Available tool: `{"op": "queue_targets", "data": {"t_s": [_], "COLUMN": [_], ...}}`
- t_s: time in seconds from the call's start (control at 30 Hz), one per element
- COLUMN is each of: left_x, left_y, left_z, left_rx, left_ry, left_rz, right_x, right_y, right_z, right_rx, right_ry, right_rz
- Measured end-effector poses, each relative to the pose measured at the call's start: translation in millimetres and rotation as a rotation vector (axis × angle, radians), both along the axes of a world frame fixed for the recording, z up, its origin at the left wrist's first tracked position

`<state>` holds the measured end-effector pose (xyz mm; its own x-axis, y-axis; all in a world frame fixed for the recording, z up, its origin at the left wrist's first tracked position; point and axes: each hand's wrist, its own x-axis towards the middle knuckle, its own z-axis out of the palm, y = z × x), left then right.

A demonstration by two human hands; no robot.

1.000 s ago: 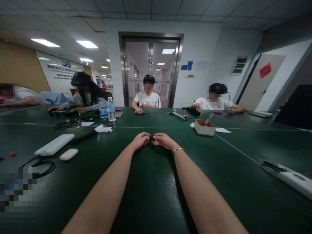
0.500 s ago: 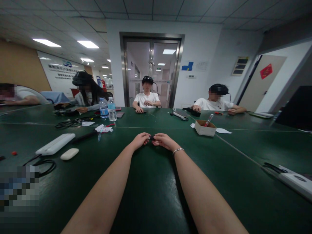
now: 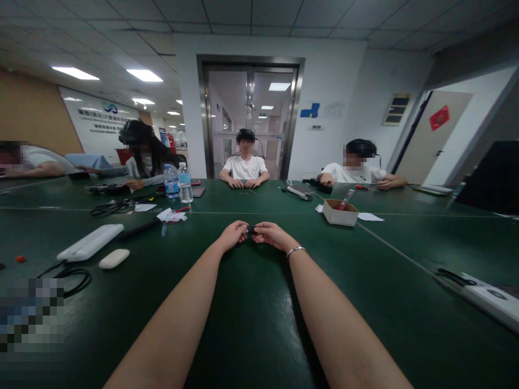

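Observation:
A small dark object point(image 3: 251, 230) lies between my two hands, just above the green table point(image 3: 251, 302); it is too small to name its kind. My left hand point(image 3: 234, 234) pinches its left end, where a light, metallic-looking tip shows at the fingertips. From the other side, my right hand point(image 3: 271, 235) grips the dark right part with thumb and fingers. A silver bracelet point(image 3: 295, 251) circles my right wrist. Both forearms stretch forward over the tabletop.
To the left are a white power bank-like block point(image 3: 91, 242), a white oval case point(image 3: 114, 259) and two water bottles point(image 3: 185, 186). An open cardboard box point(image 3: 340, 216) holding a tube stands to the right. A white device point(image 3: 492, 297) lies far right. Several people sit opposite.
My hands keep nearly the same place, with slightly more of the small dark object showing between them. Across the table, a person's raised hand has come down to the tabletop.

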<state>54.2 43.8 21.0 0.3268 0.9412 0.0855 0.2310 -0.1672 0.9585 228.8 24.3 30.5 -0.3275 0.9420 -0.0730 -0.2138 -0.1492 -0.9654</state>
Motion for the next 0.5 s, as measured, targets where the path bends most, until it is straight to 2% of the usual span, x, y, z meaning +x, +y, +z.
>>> {"op": "queue_targets", "data": {"t_s": [0.2,0.5], "left_x": [-3.6,-2.4], "left_y": [0.3,6.9], "left_z": [-2.3,-6.2], "left_rx": [0.046,0.026], "left_ry": [-0.025,-0.025], "left_rz": [-0.012,-0.047], "right_x": [-0.3,0.0], "right_y": [0.0,-0.7], "right_z": [0.1,1.4], "right_rx": [-0.01,-0.019], "right_ry": [0.004,-0.002], "right_rz": [-0.005,-0.009]}}
